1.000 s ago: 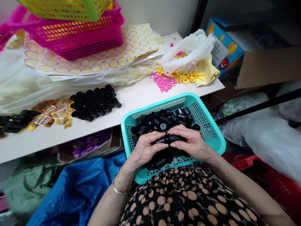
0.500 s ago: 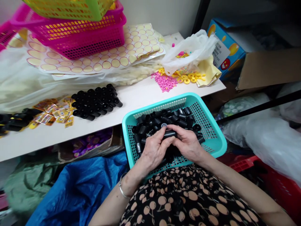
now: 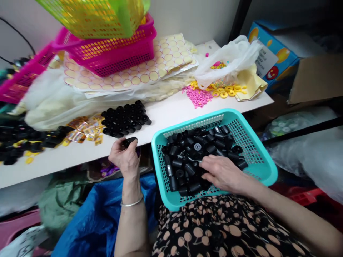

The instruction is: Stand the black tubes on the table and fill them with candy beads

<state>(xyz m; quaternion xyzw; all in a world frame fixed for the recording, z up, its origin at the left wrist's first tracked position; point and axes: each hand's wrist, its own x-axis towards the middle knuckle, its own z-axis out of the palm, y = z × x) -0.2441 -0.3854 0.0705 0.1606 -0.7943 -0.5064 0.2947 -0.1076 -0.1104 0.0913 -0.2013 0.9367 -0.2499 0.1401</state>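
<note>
Right hand (image 3: 223, 174), perhaps on half-hidden cylinders (image 3: 190, 169)

A long white flat-topped shelf (image 3: 168, 110) slants across the frame from the lower left to the upper right. Directly on it, left of centre, stands a close-packed block of short black plastic cylinders (image 3: 125, 119). Just beside it, to the left, lies a loose heap of small shiny orange-and-yellow printed packets (image 3: 87, 129), and jumbled black plastic pieces with yellow parts (image 3: 34, 145) fill the left edge. Behind these spreads a translucent white plastic bag with pale contents (image 3: 45, 107). Right of centre sit tiny bright-pink pellets (image 3: 198, 97), flat yellow plastic rings (image 3: 223, 93), a crumpled white plastic bag (image 3: 237, 53) and folded cream paper (image 3: 252, 87).
</note>
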